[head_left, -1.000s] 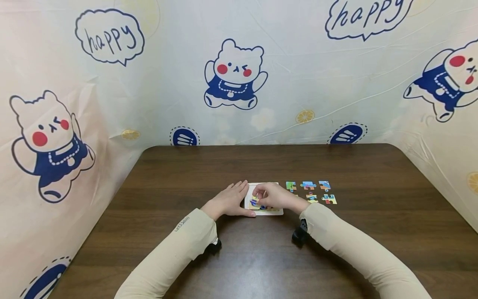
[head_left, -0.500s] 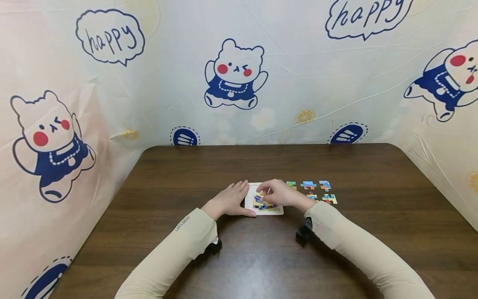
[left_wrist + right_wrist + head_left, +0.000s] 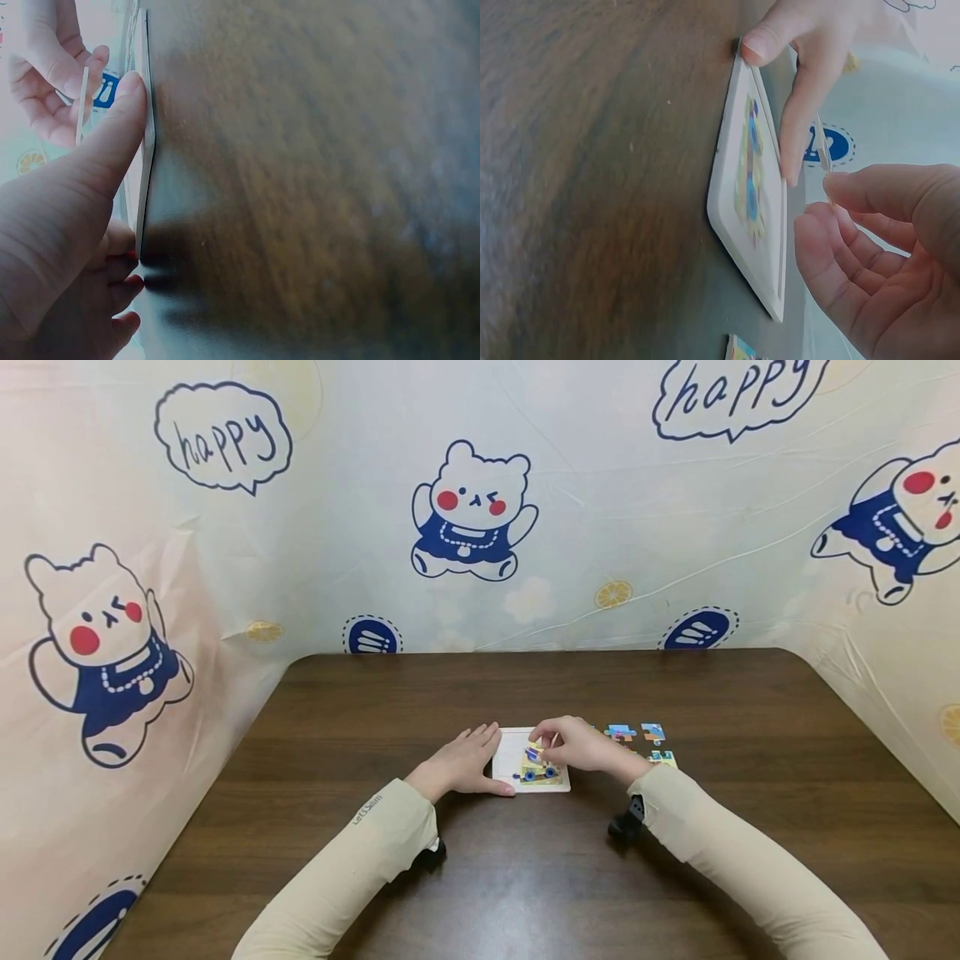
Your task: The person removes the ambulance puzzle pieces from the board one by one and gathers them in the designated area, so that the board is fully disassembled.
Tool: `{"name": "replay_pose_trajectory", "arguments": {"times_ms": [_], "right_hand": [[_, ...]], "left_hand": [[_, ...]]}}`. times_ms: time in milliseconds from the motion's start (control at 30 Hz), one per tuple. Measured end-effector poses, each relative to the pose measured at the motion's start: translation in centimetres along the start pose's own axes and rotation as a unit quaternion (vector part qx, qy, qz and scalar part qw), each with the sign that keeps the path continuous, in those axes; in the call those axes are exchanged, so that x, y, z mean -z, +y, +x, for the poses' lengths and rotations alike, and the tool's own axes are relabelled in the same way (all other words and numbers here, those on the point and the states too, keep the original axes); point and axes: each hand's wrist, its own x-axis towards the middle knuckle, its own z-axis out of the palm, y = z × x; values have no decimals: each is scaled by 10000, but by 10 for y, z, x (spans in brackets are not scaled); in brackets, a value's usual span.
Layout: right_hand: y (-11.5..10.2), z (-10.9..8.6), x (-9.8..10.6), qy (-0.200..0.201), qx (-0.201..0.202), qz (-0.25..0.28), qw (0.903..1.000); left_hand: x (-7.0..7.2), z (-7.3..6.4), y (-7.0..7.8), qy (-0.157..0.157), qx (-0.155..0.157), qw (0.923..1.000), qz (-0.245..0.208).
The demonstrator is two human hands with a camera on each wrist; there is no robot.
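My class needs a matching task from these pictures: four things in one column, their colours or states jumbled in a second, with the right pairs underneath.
Column one
1. Left hand
2. Right hand
3. Board
4. Table

Column two
A. Pinches a piece above the board
B. Dark brown
C. Touches the board's left side
D. White-rimmed

Right pairs: 1-C, 2-A, 3-D, 4-B

Puzzle piece point(image 3: 822, 139): thin, yellow and blue, pinched in right hand point(image 3: 573, 745), raised clear of tray, near level. White puzzle tray point(image 3: 508, 746): flat below that grip, left hand point(image 3: 457, 764) at its left edge. Laid pieces point(image 3: 540, 774): in tray, nearside of grip, blue wheels visible. Loose pieces point(image 3: 652, 732): flat, multicoloured, right of grip, some partly hidden.
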Motion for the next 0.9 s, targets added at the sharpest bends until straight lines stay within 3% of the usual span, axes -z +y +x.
{"name": "replay_pose_trajectory", "arguments": {"times_ms": [200, 733, 900], "right_hand": [[1, -6, 6, 55, -217, 217, 9995], [16, -23, 19, 442, 127, 19, 9989], [20, -27, 21, 409, -26, 103, 9991]], "left_hand": [[-1, 0, -1, -21, 39, 10000, 15], [-1, 0, -1, -30, -21, 9999, -117], [0, -1, -2, 23, -100, 9998, -167]]}}
